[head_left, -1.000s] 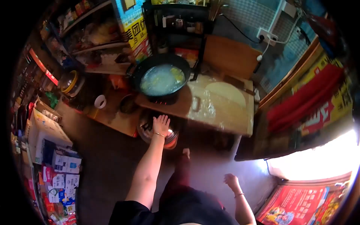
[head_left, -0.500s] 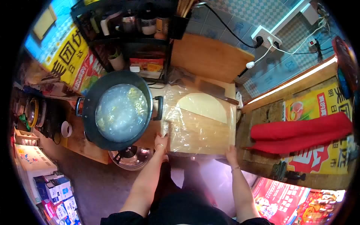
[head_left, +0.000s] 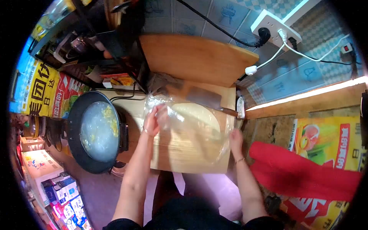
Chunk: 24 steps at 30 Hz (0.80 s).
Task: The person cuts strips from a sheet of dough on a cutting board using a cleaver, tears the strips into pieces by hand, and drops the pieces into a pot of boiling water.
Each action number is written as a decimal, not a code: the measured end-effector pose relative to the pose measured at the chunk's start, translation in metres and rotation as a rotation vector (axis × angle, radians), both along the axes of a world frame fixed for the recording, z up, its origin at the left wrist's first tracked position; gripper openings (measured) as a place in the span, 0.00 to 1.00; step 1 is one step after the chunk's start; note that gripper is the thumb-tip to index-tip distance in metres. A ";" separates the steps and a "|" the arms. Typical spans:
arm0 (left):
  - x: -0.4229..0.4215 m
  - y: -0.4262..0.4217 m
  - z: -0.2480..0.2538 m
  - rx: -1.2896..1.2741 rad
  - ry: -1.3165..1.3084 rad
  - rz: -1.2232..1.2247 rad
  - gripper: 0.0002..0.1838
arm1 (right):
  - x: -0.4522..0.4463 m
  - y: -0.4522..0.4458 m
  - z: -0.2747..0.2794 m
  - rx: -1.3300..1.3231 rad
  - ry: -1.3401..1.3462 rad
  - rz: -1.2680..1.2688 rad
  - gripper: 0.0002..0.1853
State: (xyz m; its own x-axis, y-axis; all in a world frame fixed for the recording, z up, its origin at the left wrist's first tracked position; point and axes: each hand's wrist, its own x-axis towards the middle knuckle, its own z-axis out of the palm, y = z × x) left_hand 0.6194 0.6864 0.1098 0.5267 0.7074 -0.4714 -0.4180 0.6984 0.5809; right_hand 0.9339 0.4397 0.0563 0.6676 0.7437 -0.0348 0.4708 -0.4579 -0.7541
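Observation:
A pale half-round sheet of dough (head_left: 203, 117) lies on the wooden board (head_left: 184, 163). Clear plastic film (head_left: 168, 118) is bunched and raised over its left part. My left hand (head_left: 152, 123) is closed on the film's left side above the board. At the board's right edge, my right hand (head_left: 235, 141) is closed with the film's right side in its fingers, slightly blurred. A cleaver (head_left: 205, 98) rests behind the dough, its handle pointing right.
A large dark wok (head_left: 73, 153) of cloudy liquid with yellowish bits stands at left. Another wooden board (head_left: 195, 57) leans on the tiled wall beside a dark shelf. Folded red cloth (head_left: 299, 168) lies at right. Corded plugs sit in the power strip (head_left: 274, 30).
The film has been pulled up and back off the board's front. My left hand has moved away from the front edge, my right slightly up. The view has shifted too.

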 end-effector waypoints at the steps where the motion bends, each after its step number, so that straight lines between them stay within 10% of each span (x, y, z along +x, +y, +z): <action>1: 0.013 0.013 0.000 0.028 0.002 0.033 0.21 | 0.011 0.030 0.020 0.005 -0.157 0.066 0.10; 6: 0.064 0.031 -0.010 0.061 -0.118 0.294 0.27 | 0.051 0.118 0.012 -0.182 -0.564 0.455 0.15; 10: 0.071 -0.018 -0.040 0.619 0.633 -0.064 0.28 | 0.065 0.138 -0.010 -0.434 -0.739 0.710 0.12; 15: 0.117 -0.071 -0.056 0.384 0.851 -0.325 0.39 | 0.070 0.130 0.077 -0.442 -0.618 0.673 0.10; 22: 0.221 -0.018 -0.075 0.208 0.560 -0.169 0.16 | 0.020 -0.017 0.100 0.079 -0.169 -0.010 0.10; 24: 0.260 -0.002 -0.098 0.578 0.566 -0.223 0.19 | 0.001 -0.057 0.099 -0.012 0.236 -0.231 0.08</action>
